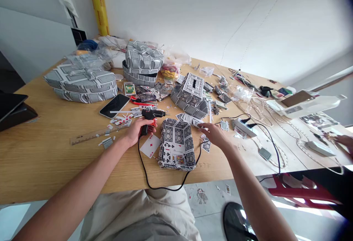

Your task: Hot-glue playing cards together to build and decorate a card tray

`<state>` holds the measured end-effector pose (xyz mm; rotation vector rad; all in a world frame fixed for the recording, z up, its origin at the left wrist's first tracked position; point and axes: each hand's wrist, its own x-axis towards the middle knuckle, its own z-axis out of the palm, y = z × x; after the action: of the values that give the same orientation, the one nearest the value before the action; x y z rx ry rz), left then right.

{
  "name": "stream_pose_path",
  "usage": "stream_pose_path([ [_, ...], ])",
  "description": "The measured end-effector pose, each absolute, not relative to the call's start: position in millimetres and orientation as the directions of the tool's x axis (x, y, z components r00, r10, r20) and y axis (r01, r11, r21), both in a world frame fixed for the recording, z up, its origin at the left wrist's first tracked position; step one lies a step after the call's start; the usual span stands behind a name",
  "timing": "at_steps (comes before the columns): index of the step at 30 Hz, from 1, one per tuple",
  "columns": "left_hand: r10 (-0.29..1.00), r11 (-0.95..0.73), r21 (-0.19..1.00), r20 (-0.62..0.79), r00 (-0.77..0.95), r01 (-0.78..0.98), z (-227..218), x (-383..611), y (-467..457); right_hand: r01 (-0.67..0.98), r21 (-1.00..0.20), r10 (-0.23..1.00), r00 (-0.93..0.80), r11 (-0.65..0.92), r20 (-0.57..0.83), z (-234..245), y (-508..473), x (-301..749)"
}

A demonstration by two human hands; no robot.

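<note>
My left hand (141,130) is closed round the handle of a black hot glue gun (152,113), with a white glue stick (121,112) out of its back and its nozzle toward the right. Below the nozzle stands an open box (176,136) made of playing cards. At its far right corner, the fingers of my right hand (211,132) pinch the end of a folded playing card (197,122). A loose ace of diamonds (150,146) lies left of the box. The gun's black cord (165,188) loops in front of the box.
Behind are card-covered boxes (190,94), a phone (115,106), red-handled pliers (140,102) and scattered card scraps. A clear ruler (93,135) lies to the left. On the right are a power strip (245,127), coiled rope (289,128) and another person's hand (345,143).
</note>
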<state>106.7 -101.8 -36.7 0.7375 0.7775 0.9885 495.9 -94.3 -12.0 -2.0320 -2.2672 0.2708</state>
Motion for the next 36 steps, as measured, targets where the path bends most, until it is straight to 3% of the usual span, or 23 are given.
stream_pose_path([
  [6,0.914,0.363,0.829,-0.228,0.336,-0.425,-37.7,106.5,-101.5,0.976,-0.195,0.994,-0.089,0.099,0.057,-15.1,-95.5,497.4],
  [12,0.913,0.362,0.831,-0.225,0.341,-0.422,-38.6,106.2,-101.0,0.976,-0.216,0.97,0.043,0.011,0.24,-14.7,-97.4,496.0],
  [21,0.912,0.365,0.826,-0.225,0.342,-0.43,-37.8,106.8,-101.2,0.925,-0.358,0.909,0.033,0.13,0.416,-12.7,-101.5,499.9],
  [24,0.911,0.37,0.825,-0.232,0.341,-0.427,-37.6,107.0,-101.1,0.873,-0.466,0.87,0.11,0.147,0.48,-9.8,-107.0,497.0],
  [31,0.911,0.374,0.826,-0.242,0.335,-0.422,-38.3,107.0,-100.6,0.53,-0.844,0.931,0.264,0.078,0.252,11.3,-132.7,461.0],
  [36,0.909,0.374,0.83,-0.24,0.34,-0.415,-39.7,106.4,-99.3,0.338,-0.939,0.983,0.139,0.063,0.116,32.4,-158.7,421.9],
])
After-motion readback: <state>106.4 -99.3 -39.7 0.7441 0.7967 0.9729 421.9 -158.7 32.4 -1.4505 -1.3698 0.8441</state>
